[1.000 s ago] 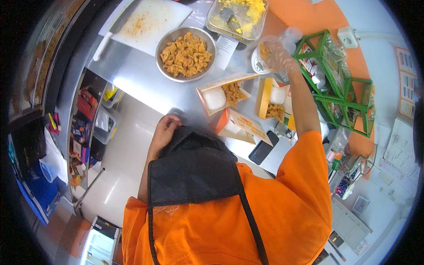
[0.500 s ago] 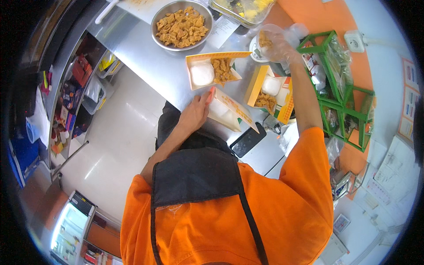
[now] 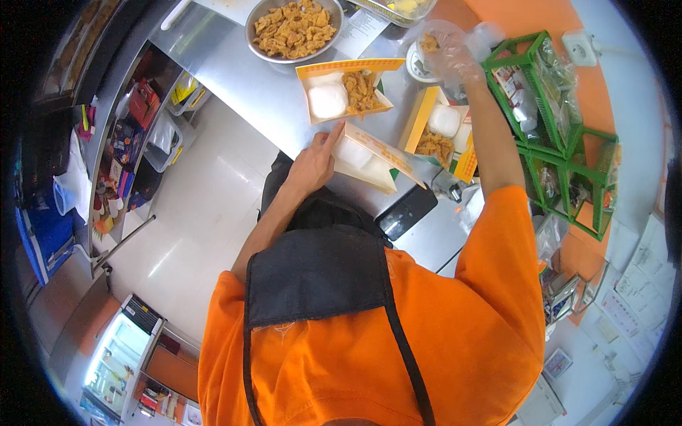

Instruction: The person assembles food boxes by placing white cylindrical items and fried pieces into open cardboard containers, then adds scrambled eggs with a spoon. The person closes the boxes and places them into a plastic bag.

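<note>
My left hand [image 3: 312, 162] grips the upper left corner of a paper food box [image 3: 376, 172], its fingers closed on the raised printed flap. White rice [image 3: 353, 152] is partly visible inside. On my right hand [image 3: 458, 60] is a clear plastic glove. Its fingers are curled at a clear plastic bowl [image 3: 442, 33] beside a round white scale [image 3: 417, 65]; brown fried pieces [image 3: 429, 43] show through the bowl. A second food box [image 3: 321, 76] contains a rice mound and fried pieces. The third, a yellow box [image 3: 419, 118], has similar contents and lies below my right wrist.
A metal bowl [image 3: 337, 28] of fried pieces stands at the back, beside a paper slip [image 3: 361, 32] and a tray [image 3: 415, 15]. Green baskets [image 3: 561, 153] line the right side. A black phone [image 3: 406, 212] lies near the counter's front edge. Shelves [image 3: 114, 167] stand left.
The whole view has shifted slightly, with the counter higher in the picture. My right hand and the clear bowl have moved a little away. My left hand stays on the box.
</note>
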Demonstrator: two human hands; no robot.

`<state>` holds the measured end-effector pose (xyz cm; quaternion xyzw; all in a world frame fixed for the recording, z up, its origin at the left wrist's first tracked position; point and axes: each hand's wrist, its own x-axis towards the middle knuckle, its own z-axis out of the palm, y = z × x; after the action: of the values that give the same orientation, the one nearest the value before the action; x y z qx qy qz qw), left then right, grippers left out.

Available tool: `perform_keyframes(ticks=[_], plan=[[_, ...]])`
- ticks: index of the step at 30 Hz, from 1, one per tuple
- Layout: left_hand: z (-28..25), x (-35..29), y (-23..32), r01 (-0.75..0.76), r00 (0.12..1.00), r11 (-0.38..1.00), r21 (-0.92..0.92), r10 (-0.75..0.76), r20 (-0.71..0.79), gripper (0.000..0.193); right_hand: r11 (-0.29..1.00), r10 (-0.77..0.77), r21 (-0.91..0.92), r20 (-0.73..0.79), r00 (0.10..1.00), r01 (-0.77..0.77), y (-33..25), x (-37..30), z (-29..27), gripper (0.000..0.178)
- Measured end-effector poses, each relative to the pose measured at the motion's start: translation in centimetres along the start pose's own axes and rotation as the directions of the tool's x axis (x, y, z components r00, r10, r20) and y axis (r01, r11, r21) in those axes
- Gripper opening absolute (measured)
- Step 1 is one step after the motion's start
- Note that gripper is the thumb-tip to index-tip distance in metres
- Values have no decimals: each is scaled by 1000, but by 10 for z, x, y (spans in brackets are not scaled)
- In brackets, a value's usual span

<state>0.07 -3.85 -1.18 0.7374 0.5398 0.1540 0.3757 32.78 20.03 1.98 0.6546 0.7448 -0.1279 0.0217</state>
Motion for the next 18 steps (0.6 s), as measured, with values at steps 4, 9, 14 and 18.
perform_keyframes(ticks=[4, 9, 14, 18], plan=[[-1, 0, 3, 23, 1000, 1000, 6, -23, 20, 75, 988, -32, 152, -28, 999, 36, 19, 10, 3, 54], [-3, 0, 13, -38, 995, 992, 122, 49, -85, 57, 968, 74, 246, -57, 996, -57, 39, 12, 6, 54], [8, -6, 42, -389, 908, 911, 134, 355, 222, 44, 891, 162, 440, -77, 984, -112, 62, 11, 1, 50], [47, -7, 75, -445, 871, 867, 225, 360, 335, 54, 678, 280, 706, 8, 960, -204, 54, 7, -3, 53]])
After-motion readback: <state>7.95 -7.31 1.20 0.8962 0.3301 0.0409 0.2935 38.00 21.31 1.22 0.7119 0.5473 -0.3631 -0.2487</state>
